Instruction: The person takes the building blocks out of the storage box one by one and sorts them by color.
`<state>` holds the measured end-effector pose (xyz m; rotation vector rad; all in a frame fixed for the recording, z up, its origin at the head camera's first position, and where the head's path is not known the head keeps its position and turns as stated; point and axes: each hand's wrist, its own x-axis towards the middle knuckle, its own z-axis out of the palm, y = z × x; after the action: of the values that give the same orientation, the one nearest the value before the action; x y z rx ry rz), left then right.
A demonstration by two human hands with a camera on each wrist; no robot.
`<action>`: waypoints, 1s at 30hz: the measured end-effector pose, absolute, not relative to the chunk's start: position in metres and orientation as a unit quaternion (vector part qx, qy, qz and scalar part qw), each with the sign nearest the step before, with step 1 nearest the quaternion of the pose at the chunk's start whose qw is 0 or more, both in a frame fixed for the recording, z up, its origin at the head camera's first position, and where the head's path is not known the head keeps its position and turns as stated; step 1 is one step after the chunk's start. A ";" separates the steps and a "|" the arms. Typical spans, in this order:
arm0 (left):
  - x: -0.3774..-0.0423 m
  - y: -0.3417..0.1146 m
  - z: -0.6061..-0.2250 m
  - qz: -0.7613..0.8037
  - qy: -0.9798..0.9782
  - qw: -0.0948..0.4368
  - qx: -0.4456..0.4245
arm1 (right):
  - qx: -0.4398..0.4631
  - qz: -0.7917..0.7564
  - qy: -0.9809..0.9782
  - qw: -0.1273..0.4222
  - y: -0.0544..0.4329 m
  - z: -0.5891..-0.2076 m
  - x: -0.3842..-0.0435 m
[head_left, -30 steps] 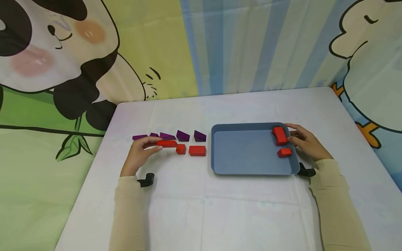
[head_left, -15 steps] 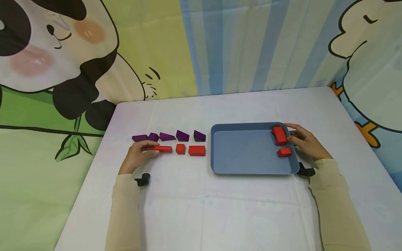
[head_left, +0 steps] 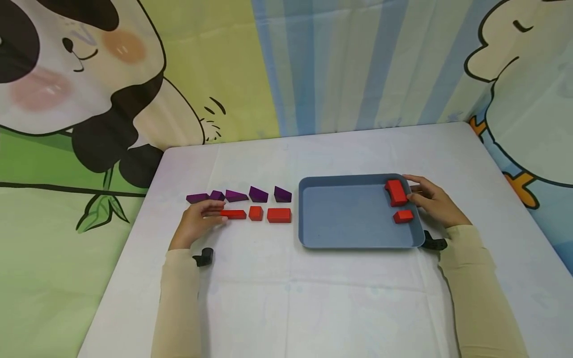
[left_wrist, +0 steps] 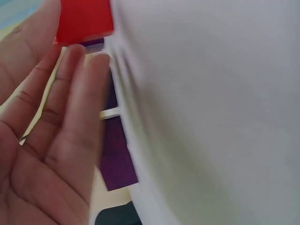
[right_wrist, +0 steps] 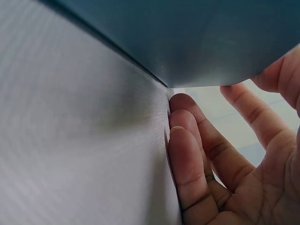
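My left hand is at the left end of a long narrow red block, thumb on the near side and fingers on the far side. In the left wrist view the thumb overlaps this red block. The block lies in line with a small red block and a wider red block. At the right end of the blue-grey tray, my right hand pinches the far corner of the rim. Its other fingers rest low beside the tray in the right wrist view.
Behind the red row stand several purple wedge-shaped blocks, one of them a purple wedge near the tray. An arch-shaped red block and a small red block lie in the tray. A printed cloth backdrop rises behind the white table.
My left hand has brought the long red block down and toward me, into line with the other red blocks, then stayed there. The right hand and tray have kept their place.
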<state>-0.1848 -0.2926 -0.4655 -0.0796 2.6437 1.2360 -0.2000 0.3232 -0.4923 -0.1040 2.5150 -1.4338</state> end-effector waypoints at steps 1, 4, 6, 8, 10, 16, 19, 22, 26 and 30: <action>-0.184 -0.292 -0.464 0.420 0.900 0.111 -0.029 | -0.035 -0.493 0.860 0.123 0.323 -0.492 -0.200; -0.181 -0.287 -0.456 0.416 0.902 0.107 -0.032 | -0.032 -0.496 0.859 0.127 0.324 -0.494 -0.201; -0.179 -0.283 -0.451 0.413 0.905 0.099 -0.029 | -0.032 -0.498 0.858 0.127 0.325 -0.495 -0.201; -0.176 -0.278 -0.445 0.408 0.909 0.087 -0.020 | -0.032 -0.498 0.857 0.127 0.325 -0.495 -0.202; -0.173 -0.273 -0.440 0.405 0.911 0.074 -0.010 | -0.033 -0.498 0.858 0.126 0.325 -0.496 -0.202; -0.167 -0.256 -0.426 0.417 0.908 0.040 0.029 | -0.035 -0.495 0.859 0.125 0.324 -0.494 -0.201; -0.168 -0.248 -0.420 0.432 0.900 0.033 0.054 | -0.036 -0.495 0.859 0.124 0.323 -0.493 -0.200; -0.171 -0.239 -0.416 0.441 0.894 0.033 0.074 | -0.037 -0.494 0.860 0.121 0.323 -0.493 -0.200; -0.176 -0.224 -0.412 0.452 0.887 0.041 0.088 | -0.038 -0.495 0.860 0.119 0.323 -0.493 -0.200; -0.179 -0.210 -0.408 0.472 0.875 0.052 0.095 | -0.037 -0.497 0.859 0.122 0.323 -0.493 -0.199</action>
<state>-0.1789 -0.2099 -0.4082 0.2897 2.6619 1.4361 -0.1995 0.3230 -0.4925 -0.1072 2.5065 -1.4498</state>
